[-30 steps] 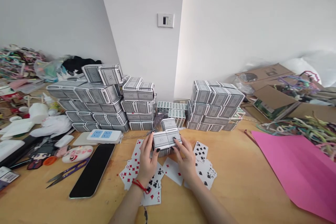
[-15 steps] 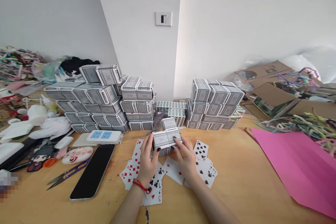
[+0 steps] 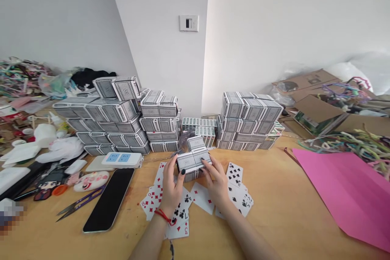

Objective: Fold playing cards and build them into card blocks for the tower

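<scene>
A block built of folded playing cards [image 3: 190, 161], grey patterned backs outward, sits at the middle of the table between my hands. My left hand [image 3: 173, 185] grips its left end, thumb on the near side and fingers along the far left edge. My right hand [image 3: 217, 178] closes on the right end, fingers on the top and near faces. A smaller card piece [image 3: 196, 143] stands just behind the block. Loose playing cards lie face up beneath my wrists, diamonds [image 3: 151, 201] and clubs at the left, spades [image 3: 234, 174] at the right.
Stacked card blocks stand behind at left [image 3: 112, 109], centre-left [image 3: 160, 122] and right [image 3: 251, 120]. A phone [image 3: 109, 199], thread snips [image 3: 79, 203] and a power strip [image 3: 122, 159] lie left. Pink paper [image 3: 344, 195] covers the right, near a cardboard box [image 3: 318, 115] and fuzzy stems [image 3: 353, 144].
The view has shifted very slightly. Both hands keep their hold on the card block, with hardly any movement of the fingers.
</scene>
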Available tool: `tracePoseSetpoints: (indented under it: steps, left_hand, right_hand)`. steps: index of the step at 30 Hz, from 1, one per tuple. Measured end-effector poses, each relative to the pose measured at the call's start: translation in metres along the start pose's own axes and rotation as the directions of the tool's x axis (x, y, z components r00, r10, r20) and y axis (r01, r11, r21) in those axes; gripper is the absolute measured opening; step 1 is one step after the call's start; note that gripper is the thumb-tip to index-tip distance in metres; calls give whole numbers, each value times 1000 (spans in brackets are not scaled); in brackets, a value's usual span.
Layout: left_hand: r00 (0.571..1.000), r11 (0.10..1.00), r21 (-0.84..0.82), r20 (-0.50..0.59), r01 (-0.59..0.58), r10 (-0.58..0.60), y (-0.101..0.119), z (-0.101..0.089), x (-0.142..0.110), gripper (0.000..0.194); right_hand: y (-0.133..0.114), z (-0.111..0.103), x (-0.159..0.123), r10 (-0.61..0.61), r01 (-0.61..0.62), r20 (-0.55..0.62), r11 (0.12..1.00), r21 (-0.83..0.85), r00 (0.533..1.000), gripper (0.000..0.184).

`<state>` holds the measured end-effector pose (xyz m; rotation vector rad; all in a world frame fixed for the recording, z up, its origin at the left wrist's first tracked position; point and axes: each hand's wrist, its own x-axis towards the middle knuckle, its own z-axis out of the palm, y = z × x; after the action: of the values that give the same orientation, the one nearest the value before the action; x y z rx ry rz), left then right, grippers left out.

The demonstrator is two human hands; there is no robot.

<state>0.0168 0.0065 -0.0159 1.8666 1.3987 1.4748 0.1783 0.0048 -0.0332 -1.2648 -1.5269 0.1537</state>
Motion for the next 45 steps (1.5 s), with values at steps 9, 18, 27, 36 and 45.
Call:
tracePoseSetpoints:
  steps: [9,18,27,36,45]
  left_hand:
    - [1000,999,-24,4,23,-23,0,-1,0,46]
    - [998,997,-44,26,61,-60,1,-1,0,46]
    - [994,980,-170,42,104,-99,-3,1,-1,46]
    - [991,966,-222,47,131,-124,-6,0,-1,50]
    - [988,964,-216,58,153,-144,-4,-1,-1,48]
  right_hand:
    - [0,-2,0,15,-15,9,1000,-3,1000,28]
    - [-3,-3,0,55,-54,-9,997,58,998,27]
    - [-15,1,5,215,-206,-25,960,187,976,23]
    - [-18,0,7,287,-279,4,927,252,958,24]
    - [-14,0,8,289,-284,21,920,270,957,25]
